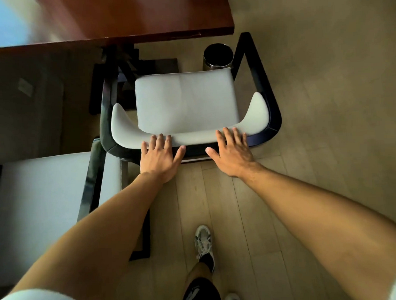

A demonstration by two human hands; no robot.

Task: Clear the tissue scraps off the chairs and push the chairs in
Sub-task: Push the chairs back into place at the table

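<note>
Item: chair (pixel 186 101), pale seat, dark frame, standing just short of the reddish-brown table (pixel 129 15), its front reaching the table edge. I am seeing both hands lying flat on the top of its curved backrest. Left hand (pixel 159 158): fingers spread, tips resting on the pale padding. Right hand (pixel 232 152): fingers spread likewise, thumb stretching along the dark rail. Neither is curling round anything. Second chair (pixel 48 200) standing at lower left. Dark round bin (pixel 218 56) sitting on the floor beyond the seat.
</note>
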